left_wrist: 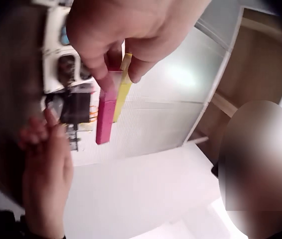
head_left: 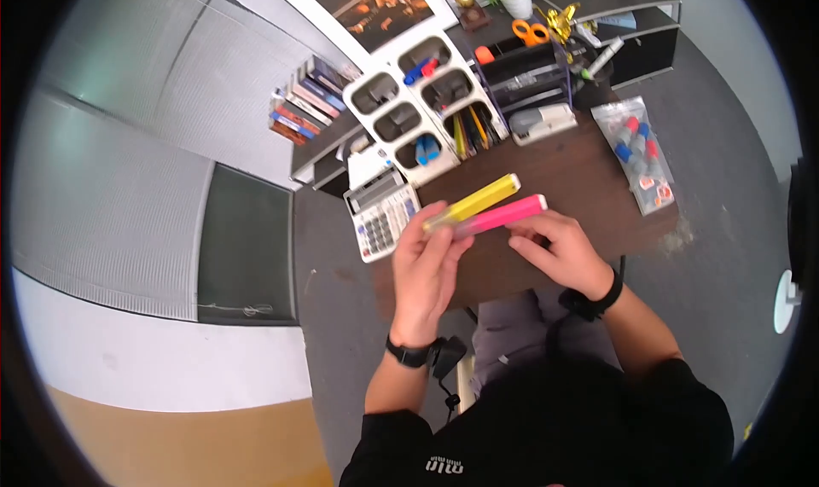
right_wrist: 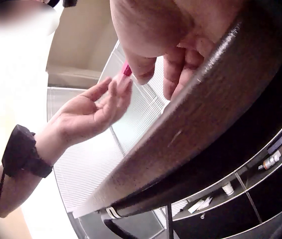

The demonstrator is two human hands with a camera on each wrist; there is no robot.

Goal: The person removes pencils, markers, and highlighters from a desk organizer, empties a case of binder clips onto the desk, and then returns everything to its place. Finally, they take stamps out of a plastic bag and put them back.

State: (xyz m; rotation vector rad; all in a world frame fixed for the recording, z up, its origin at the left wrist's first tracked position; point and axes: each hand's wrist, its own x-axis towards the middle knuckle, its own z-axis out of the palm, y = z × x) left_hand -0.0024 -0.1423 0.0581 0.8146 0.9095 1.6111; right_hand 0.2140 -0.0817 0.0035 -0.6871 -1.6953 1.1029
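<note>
My left hand [head_left: 424, 269] pinches two highlighters by one end, over the desk. One is a yellow highlighter [head_left: 484, 200], the other a pink highlighter [head_left: 505, 216], lying side by side with white tips pointing up and right. From the left wrist view, thumb and fingers of the left hand [left_wrist: 126, 30] close round the ends of the pink highlighter [left_wrist: 105, 119] and the yellow highlighter [left_wrist: 123, 97]. Just right of the pink one is my right hand [head_left: 567, 250], its fingers loosely bent and holding nothing. The right wrist view shows that hand [right_wrist: 176, 30] beside the desk edge [right_wrist: 176, 124].
A white calculator [head_left: 386, 223] lies left of the left hand. Behind it stands a white compartment organizer [head_left: 412, 110] with pens. A stapler [head_left: 544, 125] and a black pen holder [head_left: 529, 82] are at the back. A clear bag [head_left: 640, 159] of red and blue pieces lies on the right.
</note>
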